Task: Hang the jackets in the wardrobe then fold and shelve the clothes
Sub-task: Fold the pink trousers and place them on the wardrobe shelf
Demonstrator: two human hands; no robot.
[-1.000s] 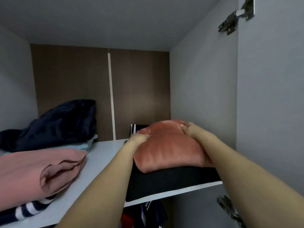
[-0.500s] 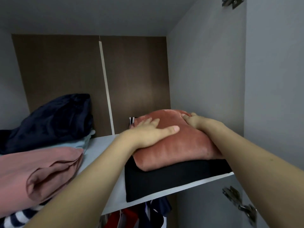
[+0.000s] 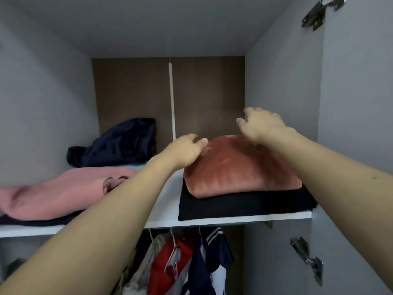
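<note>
A folded rust-coloured velvet garment [image 3: 238,173] lies on top of a folded black garment [image 3: 244,205] at the right end of the white wardrobe shelf [image 3: 163,218]. My left hand [image 3: 187,152] hovers at the rust garment's left rear corner, fingers loosely curled, holding nothing. My right hand [image 3: 259,124] is raised above the garment's back edge, fingers relaxed and apart from the cloth. Jackets [image 3: 182,265] hang below the shelf, red, navy and beige.
A pink folded garment [image 3: 59,192] sits at the shelf's left over a dark one, with a bundled navy garment [image 3: 114,143] on pale blue cloth behind it. The wardrobe's right wall and open door with hinges [image 3: 308,258] stand close on the right.
Both hands have come off the rust garment: the right one rose above it, the left drew back to its corner. The view has pulled back and shows the hanging jackets below.
</note>
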